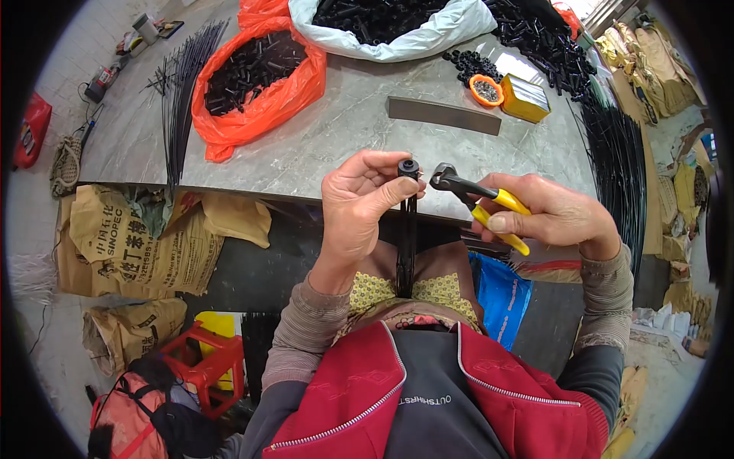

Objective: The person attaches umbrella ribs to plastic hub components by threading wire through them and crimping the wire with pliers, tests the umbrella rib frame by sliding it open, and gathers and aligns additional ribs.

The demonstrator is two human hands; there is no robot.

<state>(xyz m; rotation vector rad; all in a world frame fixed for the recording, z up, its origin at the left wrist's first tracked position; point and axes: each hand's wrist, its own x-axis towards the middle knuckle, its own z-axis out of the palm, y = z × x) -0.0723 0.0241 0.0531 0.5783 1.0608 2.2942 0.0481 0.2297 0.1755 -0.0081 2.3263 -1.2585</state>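
Observation:
My left hand (362, 195) is closed around the top of a long black rod-like piece (406, 252), pinched between thumb and fingers. A round black collar with a hole in its end (409, 166) caps it, and its lower end reaches down to my lap. To the right, my right hand (554, 210) grips end-cutting pliers (489, 200) by their yellow handles. Their dark jaws point left, a short way from the collar and apart from it. Whether the jaws hold anything is too small to tell.
A grey table (344, 115) bears a red bag of black tubes (306, 84), a white bag (382, 50), a dark metal bar (443, 115), an orange bowl of small metal bits (486, 91) and a yellow tin (524, 99). Bundles of black rods (615, 153) line the right edge.

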